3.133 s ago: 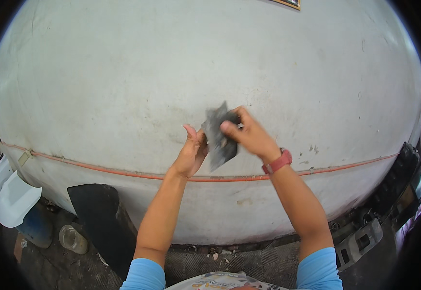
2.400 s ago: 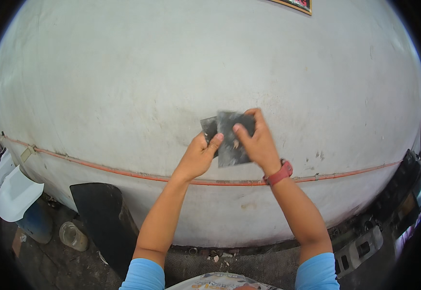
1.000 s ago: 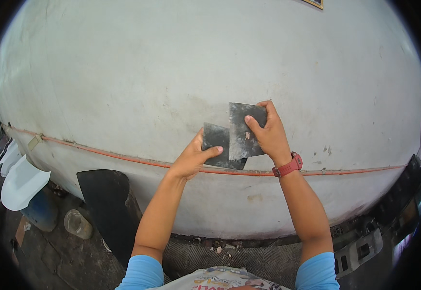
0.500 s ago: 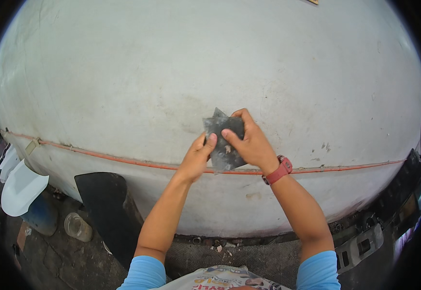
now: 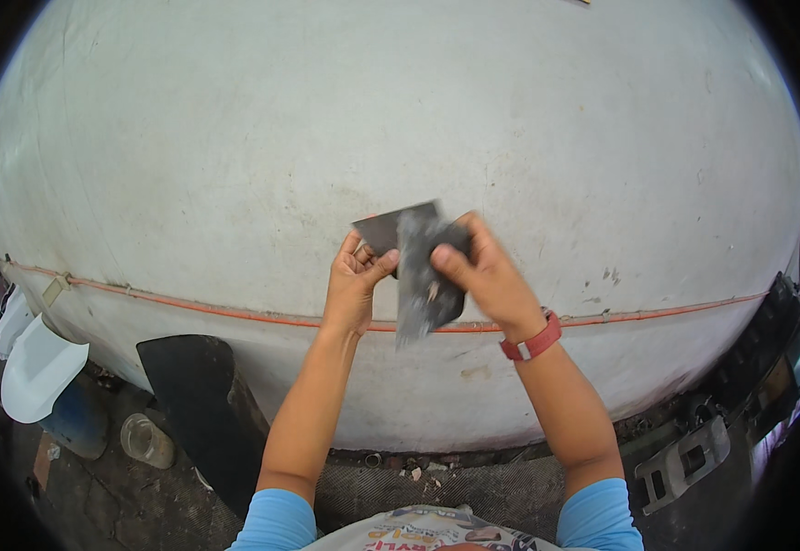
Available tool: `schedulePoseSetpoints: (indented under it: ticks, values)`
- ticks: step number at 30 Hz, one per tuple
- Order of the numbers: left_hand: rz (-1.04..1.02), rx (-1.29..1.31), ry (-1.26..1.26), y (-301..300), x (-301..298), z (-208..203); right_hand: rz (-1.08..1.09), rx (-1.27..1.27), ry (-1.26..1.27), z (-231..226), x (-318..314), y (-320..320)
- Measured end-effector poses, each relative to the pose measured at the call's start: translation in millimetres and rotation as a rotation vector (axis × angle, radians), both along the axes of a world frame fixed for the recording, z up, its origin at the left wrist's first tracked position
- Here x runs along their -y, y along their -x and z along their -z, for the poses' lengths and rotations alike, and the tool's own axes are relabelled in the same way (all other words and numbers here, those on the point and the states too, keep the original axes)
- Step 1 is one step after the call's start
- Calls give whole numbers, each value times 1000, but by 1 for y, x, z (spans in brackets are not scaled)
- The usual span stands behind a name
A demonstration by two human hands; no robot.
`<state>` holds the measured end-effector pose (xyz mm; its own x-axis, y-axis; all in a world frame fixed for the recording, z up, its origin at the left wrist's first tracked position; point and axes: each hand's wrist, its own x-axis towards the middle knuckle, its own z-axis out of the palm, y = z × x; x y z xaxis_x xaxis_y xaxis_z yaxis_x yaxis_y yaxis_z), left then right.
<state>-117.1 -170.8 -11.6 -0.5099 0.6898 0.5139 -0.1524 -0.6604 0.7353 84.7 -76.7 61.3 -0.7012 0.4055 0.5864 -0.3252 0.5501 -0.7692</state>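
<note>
Worn, dark grey sandpaper point(image 5: 418, 289) with pale scuffs is pinched in my right hand point(image 5: 503, 286), thumb on its front face and fingers behind. This sheet is smeared by motion. Behind it, to the upper left, a flatter dark sheet of sandpaper point(image 5: 380, 228) shows. My left hand point(image 5: 351, 292) has its thumb and curled fingers at that sheet's lower left edge. Where the two pieces overlap, I cannot tell whether they are joined. Both hands are raised before a whitish wall point(image 5: 234, 138).
An orange pipe point(image 5: 234, 313) runs along the wall below my hands. At the lower left are a black curved panel point(image 5: 193, 386), a clear tub point(image 5: 145, 441), a white panel point(image 5: 40, 369) and a blue drum point(image 5: 78, 422). A grey slotted part point(image 5: 689, 464) lies at right.
The stacked sandpaper has been spread apart, with one dark sheet now showing at the upper left. My left hand has shifted slightly left, and my right hand slightly right.
</note>
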Motion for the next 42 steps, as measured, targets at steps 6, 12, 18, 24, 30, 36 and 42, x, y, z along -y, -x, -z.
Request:
schedulePoseSetpoints:
  ticks: [6, 12, 18, 24, 30, 36, 42]
  values:
    - [1, -306, 71, -15, 11, -10, 569, -438, 64, 4, -48, 6]
    - [-14, -421, 204, -31, 25, -17, 405, -157, -14, 1, -38, -8]
    - [-193, -244, 265, -18, 29, 29, 385, -218, 1, 17, -47, -15]
    - [352, 346, -86, -44, 49, 20, 268, -582, 639, 28, -41, -2]
    - [296, 279, -39, -55, 16, 11, -39, -366, 795, 51, -20, 10]
    - [-59, -61, -103, -64, 3, 0, -9, -311, 848, 50, 19, -2]
    - [-347, -356, -114, -42, -13, -23, 251, -706, 673, 34, -25, -17]
